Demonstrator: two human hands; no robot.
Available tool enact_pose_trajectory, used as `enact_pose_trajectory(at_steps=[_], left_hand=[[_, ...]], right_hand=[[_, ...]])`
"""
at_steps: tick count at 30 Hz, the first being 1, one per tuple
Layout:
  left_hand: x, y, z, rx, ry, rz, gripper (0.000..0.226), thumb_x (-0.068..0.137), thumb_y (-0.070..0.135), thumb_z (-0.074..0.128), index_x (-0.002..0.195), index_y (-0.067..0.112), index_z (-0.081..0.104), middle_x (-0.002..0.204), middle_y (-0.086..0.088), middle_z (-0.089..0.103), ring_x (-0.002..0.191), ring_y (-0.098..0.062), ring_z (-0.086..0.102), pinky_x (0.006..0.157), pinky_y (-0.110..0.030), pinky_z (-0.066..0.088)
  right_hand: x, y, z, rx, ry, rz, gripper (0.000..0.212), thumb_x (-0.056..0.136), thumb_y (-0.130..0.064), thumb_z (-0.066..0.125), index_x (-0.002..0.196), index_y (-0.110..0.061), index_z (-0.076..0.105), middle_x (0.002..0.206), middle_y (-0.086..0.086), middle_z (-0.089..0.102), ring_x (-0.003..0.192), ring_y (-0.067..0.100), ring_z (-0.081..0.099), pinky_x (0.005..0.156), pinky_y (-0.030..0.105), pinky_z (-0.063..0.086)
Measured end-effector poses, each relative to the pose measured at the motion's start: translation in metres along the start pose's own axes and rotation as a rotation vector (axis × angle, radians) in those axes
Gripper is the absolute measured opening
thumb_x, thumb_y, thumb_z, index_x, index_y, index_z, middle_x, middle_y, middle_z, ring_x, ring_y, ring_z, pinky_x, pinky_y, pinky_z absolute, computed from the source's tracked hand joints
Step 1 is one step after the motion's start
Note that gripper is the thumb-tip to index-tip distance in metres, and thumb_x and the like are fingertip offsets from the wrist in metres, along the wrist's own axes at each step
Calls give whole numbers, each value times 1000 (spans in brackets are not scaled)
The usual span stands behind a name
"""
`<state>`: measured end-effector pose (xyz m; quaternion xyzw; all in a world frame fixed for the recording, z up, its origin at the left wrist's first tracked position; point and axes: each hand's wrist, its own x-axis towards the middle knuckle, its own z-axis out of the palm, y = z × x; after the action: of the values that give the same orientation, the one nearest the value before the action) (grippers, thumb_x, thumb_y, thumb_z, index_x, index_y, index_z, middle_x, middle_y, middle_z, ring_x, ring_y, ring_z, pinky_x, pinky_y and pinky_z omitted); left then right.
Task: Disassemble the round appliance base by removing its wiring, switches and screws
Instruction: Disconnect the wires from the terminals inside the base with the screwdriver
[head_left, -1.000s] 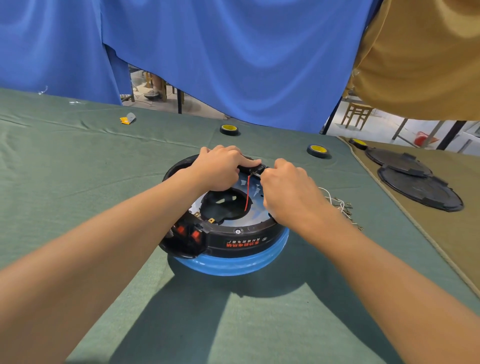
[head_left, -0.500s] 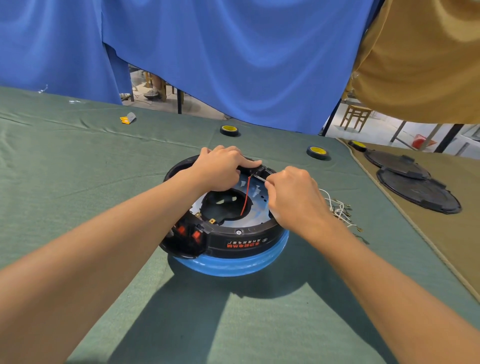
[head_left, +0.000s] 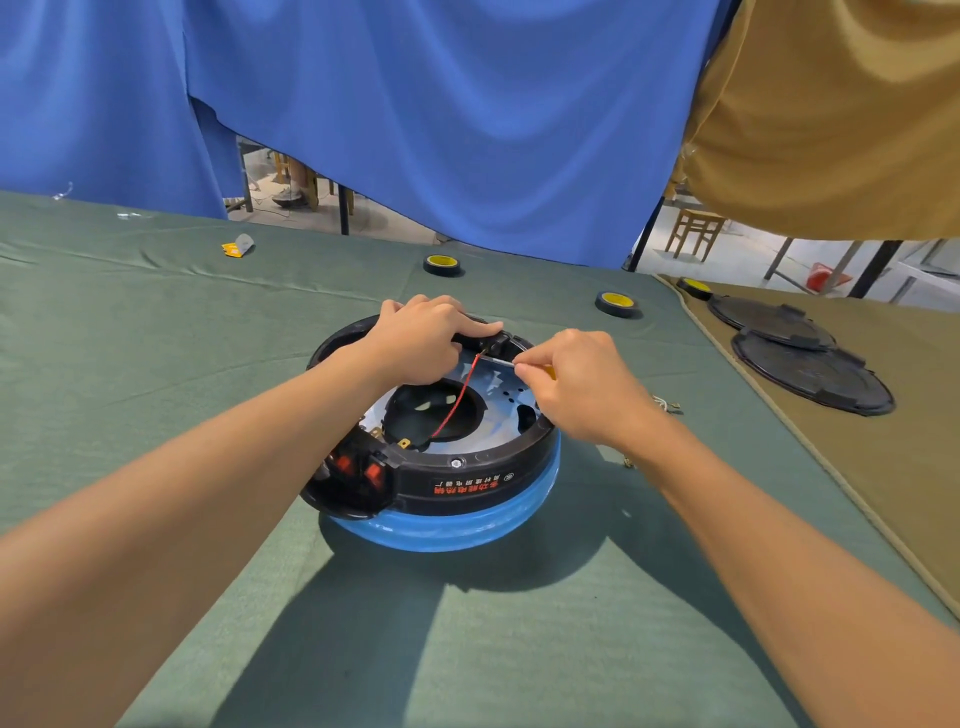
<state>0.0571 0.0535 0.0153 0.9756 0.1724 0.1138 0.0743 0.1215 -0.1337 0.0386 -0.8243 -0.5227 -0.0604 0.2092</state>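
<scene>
Green cloth (head_left: 156, 364) covers the table, with a blue curtain (head_left: 441, 104) hanging behind it. My left hand (head_left: 421, 338) curls over the far rim of the round base (head_left: 467, 483), which sits mid-table. My right hand (head_left: 576, 384) pinches a thin silver piece (head_left: 501, 361) at the top end of the red wire (head_left: 457, 400). Two black lids (head_left: 810, 369) lie on tan cloth (head_left: 909, 467) at the right.

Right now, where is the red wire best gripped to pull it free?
Pinch the red wire near its top end, just below the black block on the base rim, coming from above. There it rises clear of the plate, while its lower end dips into the centre hole. The left hand and the tool in the right hand crowd that end, so likely from the near side.
</scene>
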Motion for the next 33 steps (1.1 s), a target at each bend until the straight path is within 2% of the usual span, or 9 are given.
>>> enact_pose_trajectory(at_steps=[3, 9, 12, 15, 18, 20, 22, 25, 33], left_hand=[[0, 0, 0, -2, 0, -2, 66, 94, 8, 39, 137, 58, 38, 148, 3, 41, 131, -27, 36, 99, -48, 25], [0, -2, -2, 6, -2, -2, 69, 93, 7, 39, 136, 61, 38, 147, 5, 42, 129, -26, 37, 95, -45, 27], [1, -2, -2, 4, -5, -5, 70, 93, 6, 39, 135, 61, 37, 147, 6, 42, 129, -26, 37, 90, -43, 24], [0, -1, -2, 3, 2, -9, 69, 93, 7, 40, 135, 61, 38, 147, 7, 42, 128, -26, 37, 88, -41, 22], [0, -1, -2, -3, 0, -8, 69, 93, 7, 40, 136, 60, 38, 146, 8, 43, 128, -25, 38, 95, -44, 25], [-1, -1, -2, -3, -2, -8, 69, 92, 7, 40, 136, 61, 37, 146, 8, 43, 128, -25, 38, 97, -44, 26], [-1, -2, -3, -5, -2, -6, 70, 91, 7, 40, 135, 61, 37, 146, 8, 43, 129, -25, 38, 96, -44, 26], [-1, -2, -3, -4, -3, -2, 70, 91, 7, 41, 135, 62, 38, 148, 7, 42, 130, -25, 38, 96, -45, 27], [-1, -1, -4, 0, 9, -3, 68, 94, 6, 40, 136, 59, 39, 148, 5, 42, 131, -26, 38, 100, -48, 28]], right_hand=[[-3, -1, 4, -74, 30, -20, 49, 95, -15, 49, 48, -18, 32, 50, -2, 32, 58, 24, 37, 51, 33, 28], [-7, -6, 9, -173, 66, -47, 48, 98, -17, 43, 53, -25, 25, 62, -3, 29, 72, 27, 46, 61, 31, 28], [-6, -5, 9, -193, 69, -66, 41, 99, -18, 42, 59, -18, 33, 65, -3, 29, 72, 26, 46, 62, 30, 28], [0, -6, 10, -231, 54, -62, 26, 98, -17, 44, 71, -15, 47, 77, 5, 41, 81, 34, 55, 64, 34, 37], [3, -12, 11, -290, 34, -39, 18, 96, -15, 45, 88, -8, 60, 91, 12, 51, 91, 38, 57, 71, 40, 44], [5, -18, 11, -303, 29, -49, 18, 95, -15, 47, 93, -6, 62, 87, 11, 45, 89, 38, 56, 72, 42, 45], [6, -20, 8, -291, 2, -72, 17, 93, -15, 50, 82, -7, 60, 79, 7, 40, 83, 37, 54, 67, 40, 44], [6, -18, 4, -248, -74, -100, 38, 87, -13, 52, 53, -16, 36, 59, 2, 36, 68, 34, 47, 54, 32, 30], [-6, -9, 5, -155, 36, -104, 47, 94, -20, 48, 50, -22, 31, 56, -7, 33, 65, 25, 44, 56, 29, 27]])
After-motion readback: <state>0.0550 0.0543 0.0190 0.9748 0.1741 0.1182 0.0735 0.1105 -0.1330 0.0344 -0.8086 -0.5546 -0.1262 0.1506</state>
